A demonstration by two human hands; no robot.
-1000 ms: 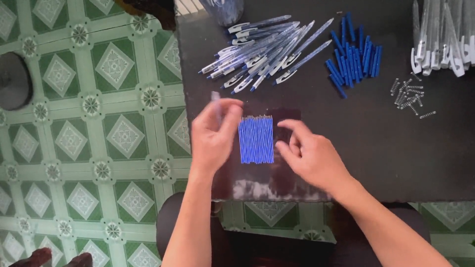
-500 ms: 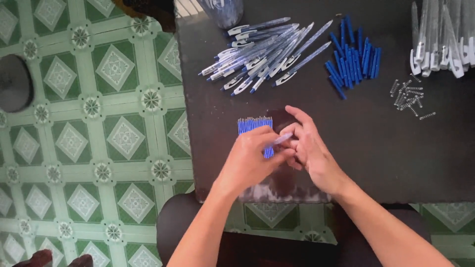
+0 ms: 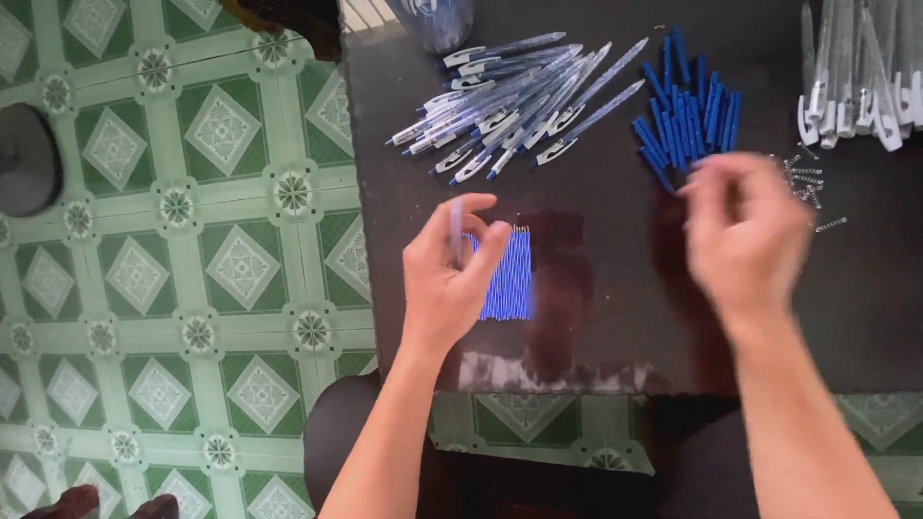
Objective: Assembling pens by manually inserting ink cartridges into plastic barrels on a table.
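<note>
From the head camera we see our left hand raised over the near left part of the dark bench, thumb and fingers pinching a thin clear pen barrel held about upright. Just behind and beside that hand lies a neat row of blue refills, flat on the bench. Our right hand is blurred with motion above the right half of the bench, near a loose heap of blue caps and a scatter of small springs; we cannot tell whether its fingers are spread or closed on anything. Farther back lies a fan of assembled pens, and clear barrels with white clips sit at the far right corner. A green tiled floor shows to the left.

As we judge it, the risks are plain: the barrel is held only lightly and could slip to the floor, our left wrist could knock the refill row askew, and the quick right hand could scatter the springs.
</note>
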